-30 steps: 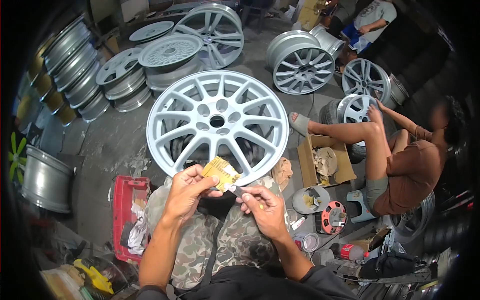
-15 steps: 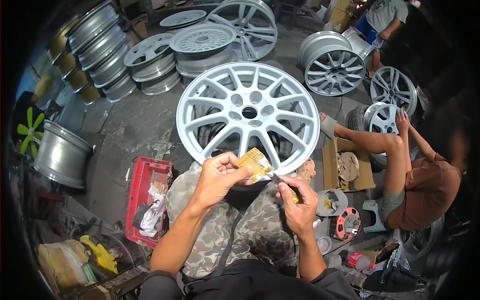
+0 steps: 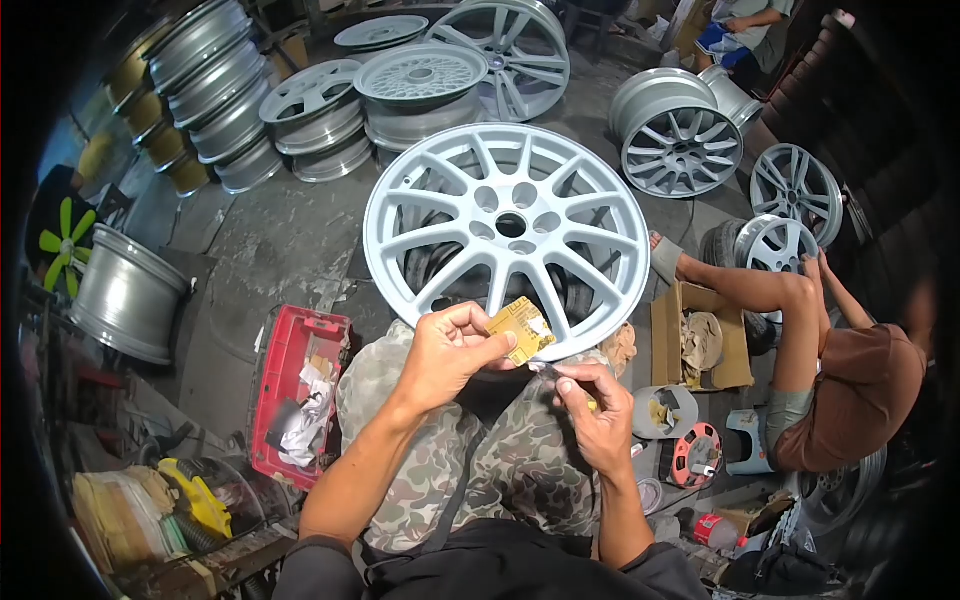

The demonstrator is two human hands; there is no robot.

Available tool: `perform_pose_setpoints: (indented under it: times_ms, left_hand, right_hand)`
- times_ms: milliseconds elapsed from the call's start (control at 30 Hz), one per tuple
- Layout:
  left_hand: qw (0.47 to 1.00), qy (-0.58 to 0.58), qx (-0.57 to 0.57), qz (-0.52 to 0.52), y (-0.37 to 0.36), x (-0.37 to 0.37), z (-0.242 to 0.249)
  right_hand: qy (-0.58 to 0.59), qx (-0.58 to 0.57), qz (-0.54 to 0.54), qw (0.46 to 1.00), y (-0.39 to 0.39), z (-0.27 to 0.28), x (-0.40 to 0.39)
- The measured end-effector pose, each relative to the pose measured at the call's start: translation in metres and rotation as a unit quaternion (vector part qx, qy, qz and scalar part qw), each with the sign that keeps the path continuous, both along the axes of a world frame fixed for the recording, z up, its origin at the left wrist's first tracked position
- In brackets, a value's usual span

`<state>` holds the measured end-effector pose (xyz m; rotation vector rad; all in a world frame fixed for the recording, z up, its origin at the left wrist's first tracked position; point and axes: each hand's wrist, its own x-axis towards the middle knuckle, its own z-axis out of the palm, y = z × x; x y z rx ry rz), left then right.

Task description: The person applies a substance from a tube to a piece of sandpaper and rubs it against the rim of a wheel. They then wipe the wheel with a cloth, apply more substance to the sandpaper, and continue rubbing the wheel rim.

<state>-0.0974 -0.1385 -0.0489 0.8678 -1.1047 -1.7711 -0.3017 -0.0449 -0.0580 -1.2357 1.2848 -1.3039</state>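
Note:
My left hand [image 3: 455, 350] pinches a yellow printed card [image 3: 522, 332] between thumb and fingers; a dab of white paste sits on its right side. My right hand [image 3: 597, 402] is closed on a small putty knife [image 3: 543, 370], with white paste at its tip and a bit of yellow showing by the palm. The tip is just below the card's lower right corner, apart from it. Just beyond both hands lies a light-grey multi-spoke wheel rim [image 3: 480, 243], face up, in front of my knees.
Stacked rims [image 3: 215, 100] stand at the far left. A red crate [image 3: 262, 400] with scraps is left of my legs. Right are a cardboard box [image 3: 735, 350], a grey cup-like container [image 3: 680, 418], a red reel [image 3: 690, 455], a bottle [image 3: 720, 530] and a seated person [image 3: 850, 400].
The putty knife's tip has moved down and left, from the card's right edge to below its corner. The view has shifted slightly, and the card is tilted a little differently.

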Motion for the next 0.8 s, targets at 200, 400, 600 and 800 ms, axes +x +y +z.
perform_pose_setpoints:
  times_ms: [200, 400, 600, 800]
  left_hand:
    - [0.992, 0.086, 0.095, -0.023, -0.001, 0.000, 0.007]
    - [0.991, 0.079, 0.109, -0.002, -0.003, 0.002, -0.001]
    - [0.998, 0.042, 0.036, 0.014, -0.001, 0.001, -0.003]
    - [0.999, -0.017, -0.031, 0.030, 0.004, -0.005, 0.006]
  right_hand:
    - [0.194, -0.222, -0.071, 0.953, -0.010, 0.006, 0.013]
    - [0.245, -0.230, -0.092, 0.937, -0.004, -0.003, 0.019]
    - [0.263, -0.233, -0.093, 0.932, 0.002, 0.003, 0.010]
    - [0.245, -0.204, -0.069, 0.945, -0.003, 0.014, 0.017]
